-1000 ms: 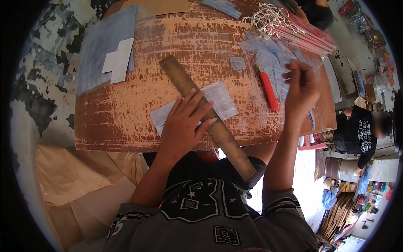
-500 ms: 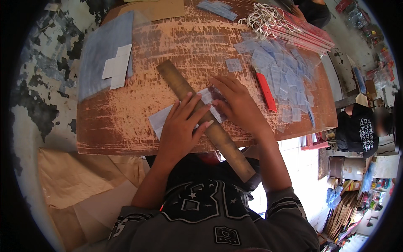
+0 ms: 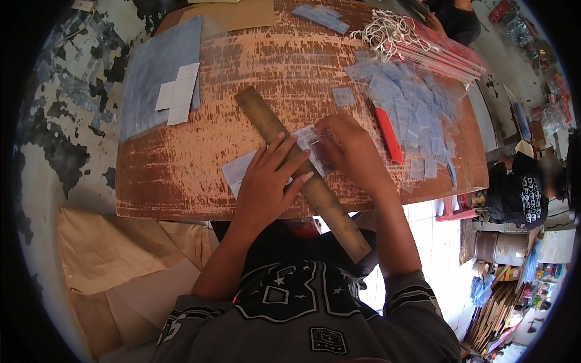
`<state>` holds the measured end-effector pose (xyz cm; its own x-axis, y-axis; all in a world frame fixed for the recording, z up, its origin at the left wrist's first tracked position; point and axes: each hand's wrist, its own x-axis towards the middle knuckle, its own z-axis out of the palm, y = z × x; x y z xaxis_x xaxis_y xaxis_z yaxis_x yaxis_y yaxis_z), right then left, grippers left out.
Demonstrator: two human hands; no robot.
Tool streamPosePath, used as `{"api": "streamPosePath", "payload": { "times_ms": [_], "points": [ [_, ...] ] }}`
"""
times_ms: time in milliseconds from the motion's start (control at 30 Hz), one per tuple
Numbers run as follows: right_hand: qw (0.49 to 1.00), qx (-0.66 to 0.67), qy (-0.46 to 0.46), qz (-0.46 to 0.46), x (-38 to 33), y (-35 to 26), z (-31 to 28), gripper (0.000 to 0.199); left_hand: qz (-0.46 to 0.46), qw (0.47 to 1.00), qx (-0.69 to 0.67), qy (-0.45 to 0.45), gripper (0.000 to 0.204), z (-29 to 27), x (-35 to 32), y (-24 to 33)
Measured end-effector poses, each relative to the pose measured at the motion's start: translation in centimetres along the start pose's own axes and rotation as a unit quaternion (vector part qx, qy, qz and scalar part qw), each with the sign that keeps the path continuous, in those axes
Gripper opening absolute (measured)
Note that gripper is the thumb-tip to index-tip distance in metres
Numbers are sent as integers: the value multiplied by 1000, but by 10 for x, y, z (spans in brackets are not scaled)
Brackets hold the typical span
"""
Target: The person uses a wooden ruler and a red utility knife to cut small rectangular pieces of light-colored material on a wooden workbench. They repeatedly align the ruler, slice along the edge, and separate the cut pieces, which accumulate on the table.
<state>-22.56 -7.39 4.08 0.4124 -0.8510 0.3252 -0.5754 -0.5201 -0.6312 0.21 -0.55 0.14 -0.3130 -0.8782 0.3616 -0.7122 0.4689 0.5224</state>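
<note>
A long brown wooden ruler (image 3: 266,124) lies slantwise across a worn wooden table (image 3: 200,175), its near end hanging past the front edge. My left hand (image 3: 266,184) lies flat with fingers spread on the ruler and on the clear plastic sheet (image 3: 237,171) under it. My right hand (image 3: 346,148) is curled over the sheet's right end beside the ruler, fingertips pinching the plastic. A red-handled cutter (image 3: 387,134) rests just right of that hand.
Several small clear plastic bags (image 3: 411,106) are scattered at the right, with white strings (image 3: 387,33) and red-edged packets (image 3: 448,57) behind. A blue-grey sheet (image 3: 157,78) with white cards (image 3: 177,94) lies at the left. Brown paper (image 3: 109,254) is below. Another person (image 3: 520,190) is at the right.
My right hand came down from above the scattered bags to the plastic sheet beside the ruler. My left hand has stayed pressed on the ruler.
</note>
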Motion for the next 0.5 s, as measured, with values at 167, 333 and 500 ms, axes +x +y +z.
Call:
{"api": "streamPosePath", "payload": {
  "times_ms": [167,333,500],
  "points": [
    [999,20,45,16,-18,-6,-21,19,8,1000,5,-2,46,1,0,-1],
    [980,-25,166,109,-31,-9,-71,8,7,1000,2,1,46,0,-1,-2],
    [872,-210,428,110,-41,4,-99,23,5,1000,4,-4,45,0,2,0]
  ]
}}
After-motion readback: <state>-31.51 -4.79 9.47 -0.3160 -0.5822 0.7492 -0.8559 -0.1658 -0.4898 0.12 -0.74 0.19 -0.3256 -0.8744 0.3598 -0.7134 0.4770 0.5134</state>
